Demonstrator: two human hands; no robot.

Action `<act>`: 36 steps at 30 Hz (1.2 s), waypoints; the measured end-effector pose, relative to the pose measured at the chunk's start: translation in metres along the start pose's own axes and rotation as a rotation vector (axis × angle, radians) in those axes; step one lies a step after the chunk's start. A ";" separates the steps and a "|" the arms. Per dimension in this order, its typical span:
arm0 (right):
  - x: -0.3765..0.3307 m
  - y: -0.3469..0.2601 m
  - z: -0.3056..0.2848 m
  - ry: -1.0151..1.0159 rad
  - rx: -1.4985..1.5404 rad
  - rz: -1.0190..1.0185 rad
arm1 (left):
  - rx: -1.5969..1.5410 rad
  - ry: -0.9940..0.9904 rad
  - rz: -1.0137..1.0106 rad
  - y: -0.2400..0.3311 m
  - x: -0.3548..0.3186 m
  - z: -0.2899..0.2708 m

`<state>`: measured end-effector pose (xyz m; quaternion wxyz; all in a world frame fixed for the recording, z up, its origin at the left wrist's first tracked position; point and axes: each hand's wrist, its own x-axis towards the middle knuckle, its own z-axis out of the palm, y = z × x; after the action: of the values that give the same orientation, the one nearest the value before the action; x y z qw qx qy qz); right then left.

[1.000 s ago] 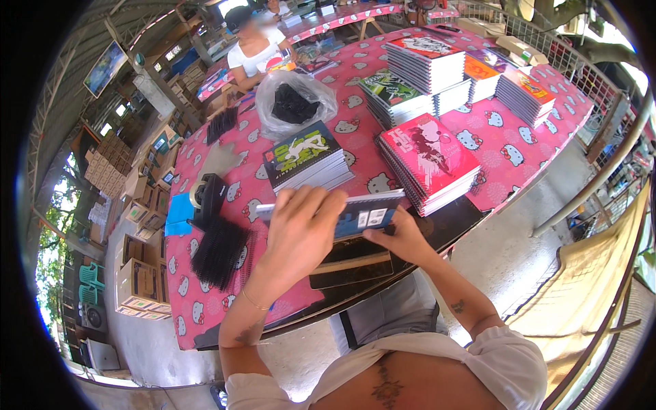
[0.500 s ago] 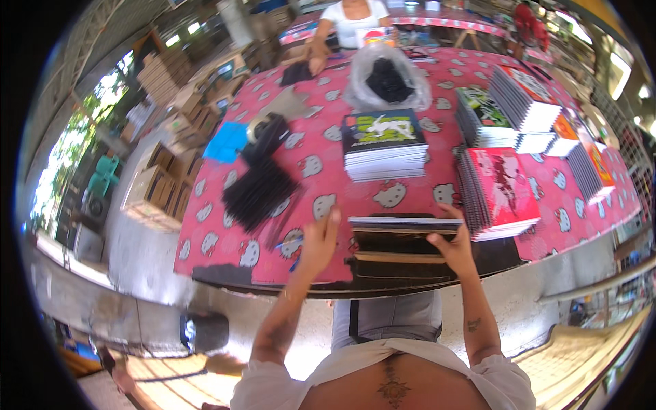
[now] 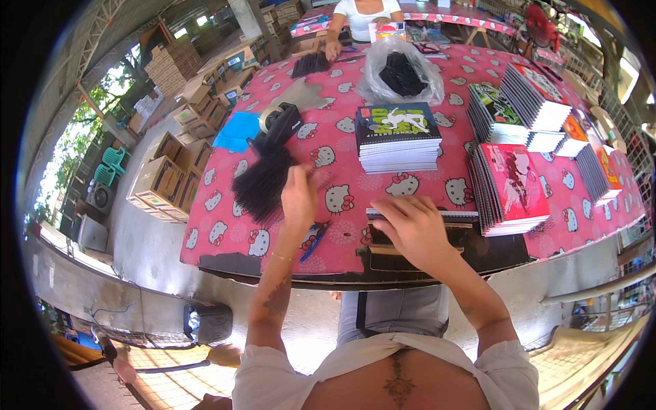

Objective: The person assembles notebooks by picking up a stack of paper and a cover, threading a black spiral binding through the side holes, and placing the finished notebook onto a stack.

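Observation:
My left hand (image 3: pixel 299 198) is raised beside the right edge of a pile of black binding coils (image 3: pixel 263 184). Its fingers are curled together, and whatever they may pinch is too fine to make out. Over the near part of the table my right hand (image 3: pixel 413 229) reaches leftward, fingers bent across the left part of a notebook (image 3: pixel 461 214) seen edge-on. That notebook stands in a black slotted holder (image 3: pixel 389 262) at the table's front edge. What the right fingertips grip is hidden. A blue pen-like tool (image 3: pixel 313 242) lies just below the left hand.
A black tape dispenser (image 3: pixel 281 123) and a blue sheet (image 3: pixel 238 131) lie beyond the coils. Notebook stacks stand in the middle (image 3: pixel 398 147) and at right (image 3: pixel 512 188). Behind them sits a plastic bag (image 3: pixel 403 72) of black coils. Across the table, a person (image 3: pixel 362 20) touches more coils.
My right hand has moved from the notebook's right end to its left part. My left hand has gone up and slightly left, its fingers now curled. The view has shifted slightly.

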<state>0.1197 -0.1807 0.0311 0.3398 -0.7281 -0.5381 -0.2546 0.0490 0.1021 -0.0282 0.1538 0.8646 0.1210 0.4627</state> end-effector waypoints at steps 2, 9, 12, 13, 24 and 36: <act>-0.007 0.016 0.026 -0.217 0.042 0.144 | -0.045 -0.076 0.170 0.043 0.001 -0.016; 0.004 0.014 0.026 -0.126 0.127 0.143 | -0.363 -0.262 -0.143 0.116 -0.043 -0.041; 0.006 0.012 0.023 -0.142 0.137 0.162 | -0.386 -0.185 -0.111 0.114 -0.046 -0.036; 0.006 0.013 0.023 -0.150 0.143 0.170 | -0.400 -0.188 -0.156 0.113 -0.047 -0.036; 0.010 0.013 0.017 -0.221 0.184 0.169 | -0.538 -0.123 -0.134 0.103 -0.044 -0.021; 0.018 0.020 0.006 -0.313 0.340 0.150 | -0.452 -0.546 -0.055 0.096 -0.010 -0.036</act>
<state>0.1440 -0.1691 0.0359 0.3878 -0.7289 -0.5639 -0.0183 0.0193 0.0151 0.0192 0.3805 0.8969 -0.0070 0.2251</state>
